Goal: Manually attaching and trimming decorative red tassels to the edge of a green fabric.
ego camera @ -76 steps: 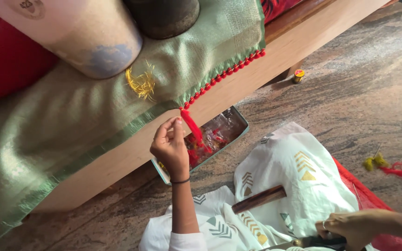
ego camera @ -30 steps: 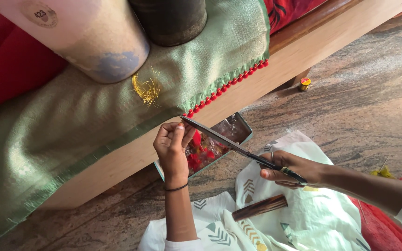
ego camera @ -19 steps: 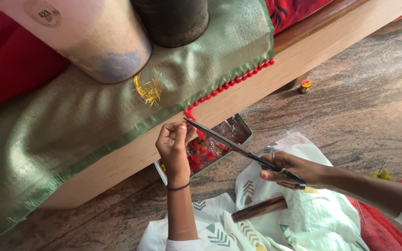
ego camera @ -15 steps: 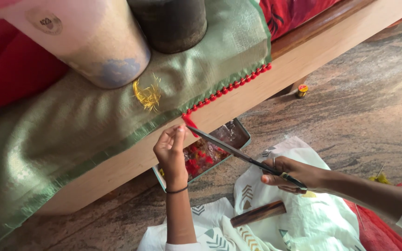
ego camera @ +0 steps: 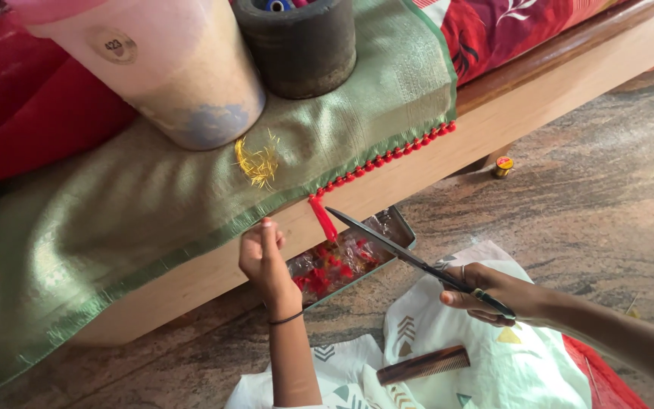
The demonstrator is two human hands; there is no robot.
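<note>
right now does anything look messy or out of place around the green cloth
A loose tuft of yellow thread lies on the green cloth beside the pale container. A small yellow spool sits alone on the floor by the bench edge. Nothing looks damaged.

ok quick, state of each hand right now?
Left hand: fingers raised at the green cloth's hem beside the red tassel; any grip cannot be told.
Right hand: closed on long black-handled scissors, tip at the tassel.

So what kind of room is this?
Probably a room at home used for sewing: a wooden bed edge draped with green silky cloth, long black scissors in the right hand trimming a red tassel.
</note>
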